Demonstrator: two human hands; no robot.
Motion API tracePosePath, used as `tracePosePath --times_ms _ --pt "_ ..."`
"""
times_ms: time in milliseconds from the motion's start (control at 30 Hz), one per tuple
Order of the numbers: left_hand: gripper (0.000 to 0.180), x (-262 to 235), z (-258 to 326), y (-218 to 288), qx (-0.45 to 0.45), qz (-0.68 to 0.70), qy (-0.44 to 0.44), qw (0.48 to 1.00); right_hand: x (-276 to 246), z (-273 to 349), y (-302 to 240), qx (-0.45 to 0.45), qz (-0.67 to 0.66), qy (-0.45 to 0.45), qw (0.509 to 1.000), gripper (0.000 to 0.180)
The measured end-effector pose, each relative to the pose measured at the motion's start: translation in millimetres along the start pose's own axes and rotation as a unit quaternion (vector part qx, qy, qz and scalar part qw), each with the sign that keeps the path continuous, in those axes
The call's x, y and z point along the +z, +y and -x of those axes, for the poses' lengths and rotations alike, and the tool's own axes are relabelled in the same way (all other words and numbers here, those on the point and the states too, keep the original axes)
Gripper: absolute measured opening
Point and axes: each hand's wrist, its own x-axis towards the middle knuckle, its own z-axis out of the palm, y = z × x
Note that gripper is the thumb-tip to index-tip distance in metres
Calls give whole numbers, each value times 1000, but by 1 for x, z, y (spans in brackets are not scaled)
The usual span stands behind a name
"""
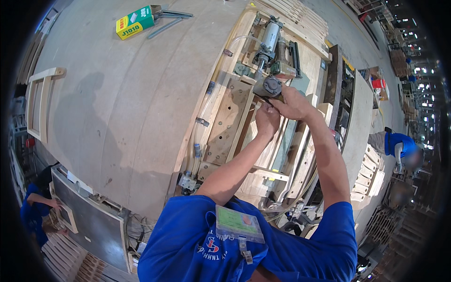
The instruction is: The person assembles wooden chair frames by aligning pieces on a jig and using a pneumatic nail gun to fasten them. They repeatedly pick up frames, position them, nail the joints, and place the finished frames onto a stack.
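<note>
I see both hands raised over a wooden clamping jig (230,117) fixed on a broad plywood workbench (117,108). My right hand (293,101) is closed around a small grey power tool (268,88), gripping it from the side with the fingers wrapped about its body. My left hand (267,120) sits just below and touching the right one, its fingers pinched narrow at the tool's tip; I cannot tell what, if anything, they pinch. The tool rests at the near end of a silver air cylinder (268,37), which runs away from the hands along the jig. Clear hoses (203,113) run down the jig's edge to the left of the left hand.

Far beyond the hands, to the upper left on the bench, lies a rectangular carton (135,22), green with one yellow end and printed labels. Grey metal pliers (170,16) lie touching its far end. A pale wooden frame (40,101) hangs over the bench edge well to the left of the hands.

Below the hands, on the blue shirt (188,244), hangs a badge holder (238,223): a clear rectangular sleeve with a green card inside. Well to the right, another person in blue (398,145) bends over stacked wooden parts (369,176).
</note>
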Motion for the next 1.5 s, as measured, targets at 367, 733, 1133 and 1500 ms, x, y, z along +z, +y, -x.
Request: tracePosePath --times_ms 367,733,1133,1500 --pt "16 -73 142 -31 -168 83 -168 968 52 113 -46 -26 -108 -109 988 45" --pt "26 -134 182 -30 -254 185 -183 932 106 129 -85 -78 -127 -148 978 43" --pt "13 -135 180 -48 -108 70 -159 979 107 123 -92 -105 -76 -177 976 46" --pt "25 -188 225 16 205 -189 -76 957 98 218 -50 168 -328 40 929 52"
